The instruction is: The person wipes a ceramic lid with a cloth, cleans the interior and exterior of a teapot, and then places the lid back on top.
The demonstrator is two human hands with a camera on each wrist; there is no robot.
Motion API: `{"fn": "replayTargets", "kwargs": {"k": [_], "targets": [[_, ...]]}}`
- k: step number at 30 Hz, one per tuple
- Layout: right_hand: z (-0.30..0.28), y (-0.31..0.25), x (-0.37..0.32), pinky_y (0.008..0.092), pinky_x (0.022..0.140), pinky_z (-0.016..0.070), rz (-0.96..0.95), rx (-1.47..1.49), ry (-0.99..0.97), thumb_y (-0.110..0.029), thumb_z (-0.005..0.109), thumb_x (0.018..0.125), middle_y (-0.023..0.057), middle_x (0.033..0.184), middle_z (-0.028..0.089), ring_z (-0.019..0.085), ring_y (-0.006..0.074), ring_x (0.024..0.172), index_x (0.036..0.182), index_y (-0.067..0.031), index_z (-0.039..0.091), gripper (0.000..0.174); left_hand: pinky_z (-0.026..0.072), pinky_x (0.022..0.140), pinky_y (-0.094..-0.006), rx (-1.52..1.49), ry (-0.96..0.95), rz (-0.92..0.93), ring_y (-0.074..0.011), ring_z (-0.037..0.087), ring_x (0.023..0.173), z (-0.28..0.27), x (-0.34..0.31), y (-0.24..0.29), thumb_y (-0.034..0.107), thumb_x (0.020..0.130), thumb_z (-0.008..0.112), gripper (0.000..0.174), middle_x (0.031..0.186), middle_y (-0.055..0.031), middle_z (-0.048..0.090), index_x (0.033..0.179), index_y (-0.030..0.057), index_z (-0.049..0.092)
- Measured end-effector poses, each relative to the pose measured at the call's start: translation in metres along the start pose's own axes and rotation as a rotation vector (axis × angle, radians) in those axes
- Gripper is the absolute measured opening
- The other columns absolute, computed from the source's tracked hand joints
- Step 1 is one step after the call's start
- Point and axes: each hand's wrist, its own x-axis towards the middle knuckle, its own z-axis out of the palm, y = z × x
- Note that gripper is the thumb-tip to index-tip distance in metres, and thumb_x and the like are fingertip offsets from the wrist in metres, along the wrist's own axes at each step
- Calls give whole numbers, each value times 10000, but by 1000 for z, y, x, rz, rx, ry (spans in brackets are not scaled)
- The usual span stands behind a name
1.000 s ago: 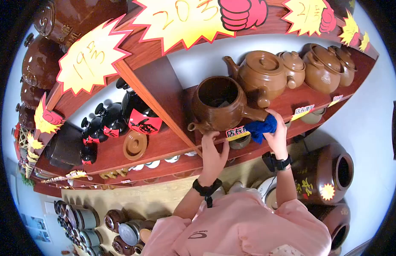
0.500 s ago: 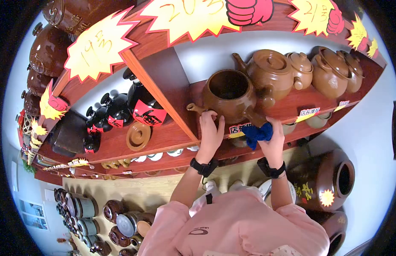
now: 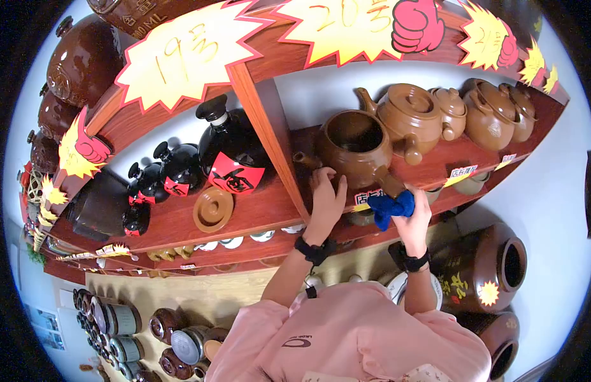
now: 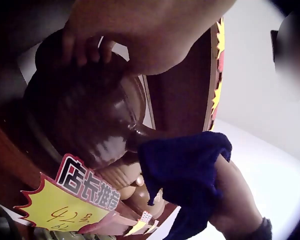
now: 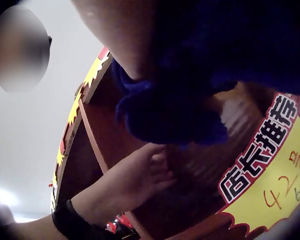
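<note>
A lidless brown pot [image 3: 356, 159] stands on the shelf, its spout [image 3: 302, 159] to the left and its stub handle [image 3: 389, 183] towards the person. My left hand [image 3: 328, 202] lies against the pot's near left side, fingers bent on it; the left wrist view shows this hand [image 4: 140, 30] over the dark pot [image 4: 85, 115]. A bunched blue cloth [image 3: 391, 209] is gripped in my right hand [image 3: 415, 223] at the handle's end. In the right wrist view the cloth [image 5: 170, 115] hides much of the handle.
Lidded brown pots [image 3: 410, 118] stand close behind and right. A wooden divider [image 3: 260, 121] rises at the left, with black bottles [image 3: 231, 146] and a brown lid [image 3: 213, 209] beyond. Price signs [image 3: 337, 28] hang above; large jars [image 3: 483, 267] stand below right.
The lidless pot has turned, its spout swinging away from the person and its handle nearer. My left hand has moved from below the spout onto the pot's side. The cloth remains at the handle's end.
</note>
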Motion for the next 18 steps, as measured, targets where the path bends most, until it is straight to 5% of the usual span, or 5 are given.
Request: {"fn": "replayTargets", "kwargs": {"k": [3,7,8,14,18], "targets": [[2,1,-1,387,740,486,-4,3,26,-8,701,581,174,946,561,583,360,828,1136,-45,528,583,419,832,-410,-99,81,-24,-343,504,935,0,-12,-2,100,805,645,316,954,-195,512,1041,-26,478],[2,2,1,381,751,490,22,-11,-3,-29,723,596,172,968,572,594,341,847,1150,-43,526,588,419,938,-420,-206,136,-133,-352,420,1169,-8,-29,7,84,799,658,624,1271,-245,385,1305,-31,311],[1,1,1,380,761,491,38,-12,-22,-36,730,602,174,980,577,598,336,861,1155,-43,525,590,318,1052,-446,-270,72,-163,-373,308,1288,-11,-33,13,133,820,656,763,1400,-281,247,1387,-47,178],[19,5,4,353,912,458,57,189,75,-51,764,621,181,1151,594,582,293,1075,1137,-32,556,557,77,1142,-418,-259,40,-145,-410,129,1382,-2,-23,3,263,864,623,882,1463,-345,101,1399,-144,53],[32,16,0,347,945,434,5,240,166,2,736,620,152,1167,590,571,253,1082,1096,-28,577,503,80,1144,-401,-176,29,-162,-411,109,1388,1,-14,5,308,873,605,896,1459,-354,101,1390,-164,45]]}}
